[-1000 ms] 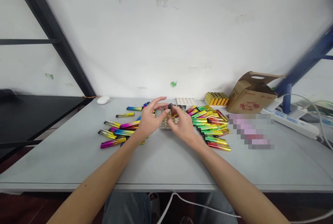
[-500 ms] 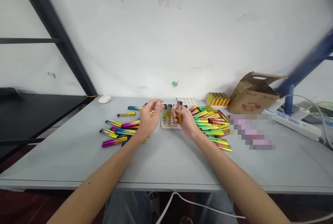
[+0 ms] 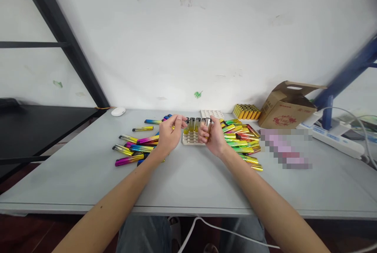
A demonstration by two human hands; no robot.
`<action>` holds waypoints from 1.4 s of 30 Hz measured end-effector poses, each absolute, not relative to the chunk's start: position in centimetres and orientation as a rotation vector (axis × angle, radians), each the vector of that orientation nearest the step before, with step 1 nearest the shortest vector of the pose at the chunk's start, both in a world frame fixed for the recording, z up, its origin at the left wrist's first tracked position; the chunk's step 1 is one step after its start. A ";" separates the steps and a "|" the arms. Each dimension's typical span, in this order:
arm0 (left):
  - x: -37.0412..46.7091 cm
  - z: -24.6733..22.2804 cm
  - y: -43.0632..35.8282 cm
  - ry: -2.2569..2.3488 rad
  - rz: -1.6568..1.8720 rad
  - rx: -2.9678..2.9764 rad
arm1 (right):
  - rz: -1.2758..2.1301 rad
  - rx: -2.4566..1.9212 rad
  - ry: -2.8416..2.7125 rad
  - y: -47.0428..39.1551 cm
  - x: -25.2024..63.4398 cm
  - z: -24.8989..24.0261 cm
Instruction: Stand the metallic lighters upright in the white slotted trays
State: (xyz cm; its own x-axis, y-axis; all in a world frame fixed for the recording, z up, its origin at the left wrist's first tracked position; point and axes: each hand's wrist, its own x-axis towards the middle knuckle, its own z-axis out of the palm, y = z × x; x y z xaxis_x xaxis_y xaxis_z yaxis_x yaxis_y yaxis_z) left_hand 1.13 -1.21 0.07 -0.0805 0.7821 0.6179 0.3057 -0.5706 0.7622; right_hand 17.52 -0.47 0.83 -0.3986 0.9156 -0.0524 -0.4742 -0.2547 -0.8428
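A white tray with round holes sits mid-table, and several lighters stand upright along its far row. At the tray's right end, my right hand has its fingers curled around a lighter with a shiny metal top; its lower part is hidden by the fingers. My left hand is at the tray's left end, fingers loosely bent beside the leftmost lighter, with nothing visible in it. Shiny multicoloured lighters lie loose left of the tray. More lighters, yellow, green and red, are heaped on the right.
Behind the right heap stand a second white tray and a filled block of yellow lighters. An open cardboard box and a white power strip are at the right. A white rounded object lies back left.
My right hand has shifted slightly right, with a lighter still in its fingers. Another lighter now shows upright in the far row. My left hand has lowered its fingertips slightly.
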 end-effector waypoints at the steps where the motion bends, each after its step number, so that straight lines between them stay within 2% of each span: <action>1: 1.1 0.1 -1.2 1.180 1.684 1.820 | 1.808 -0.692 -0.944 -0.5 17.5 0.8; 13: 1.2 0.0 -1.4 1.196 1.672 1.914 | 1.758 -0.749 -0.855 -1.4 17.2 2.3; 29: 0.7 -0.7 -0.7 1.438 1.809 2.142 | 1.763 -0.749 -1.053 -1.1 16.4 0.2; 42: 0.4 -1.8 0.1 1.502 1.518 2.271 | 1.706 -0.732 -1.119 -1.5 15.9 0.1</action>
